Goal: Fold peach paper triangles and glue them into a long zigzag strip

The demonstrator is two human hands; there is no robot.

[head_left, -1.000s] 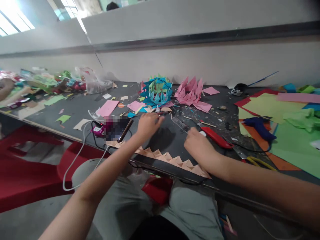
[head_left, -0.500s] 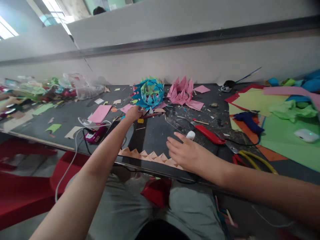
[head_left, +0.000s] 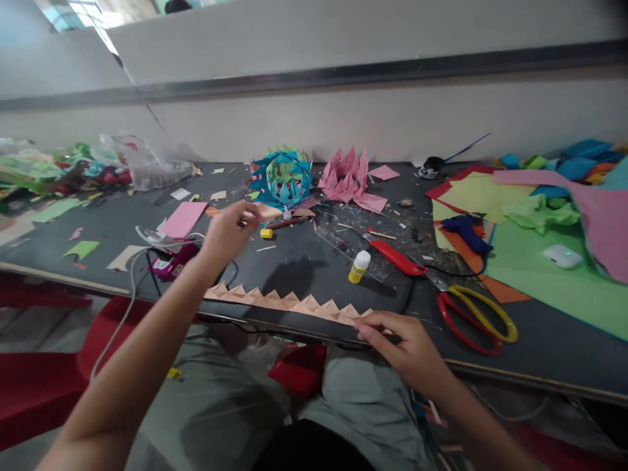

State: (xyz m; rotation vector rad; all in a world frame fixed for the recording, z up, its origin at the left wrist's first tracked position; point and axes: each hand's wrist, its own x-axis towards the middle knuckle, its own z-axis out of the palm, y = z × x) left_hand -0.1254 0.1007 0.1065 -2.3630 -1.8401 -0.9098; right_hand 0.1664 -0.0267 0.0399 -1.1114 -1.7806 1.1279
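Note:
My left hand [head_left: 228, 232] is raised over the middle of the table, its fingers closed on a small peach piece of paper [head_left: 267, 211]. A strip of folded peach paper points [head_left: 277, 300] lies along the table's front edge. At its right end, my right hand [head_left: 409, 343] pinches the strip between thumb and fingers. A small white and yellow glue bottle [head_left: 360, 267] stands upright behind that hand. Its likely yellow cap [head_left: 266, 233] lies near the left hand. Behind are a blue and green paper ring [head_left: 287, 180] and a pink pointed paper ring [head_left: 346, 176].
To the right lie red and yellow scissors [head_left: 475, 320], a red-handled cutter [head_left: 397, 257], a blue glue gun [head_left: 466, 234] and coloured sheets [head_left: 534, 275]. A purple power socket [head_left: 171, 261] with cables sits left. A plastic bag [head_left: 147, 167] and paper scraps lie farther back.
My left hand has lifted back from the scraps with the peach paper piece. My right hand has moved down from beside the glue bottle to the strip's right end. The view has shifted slightly.

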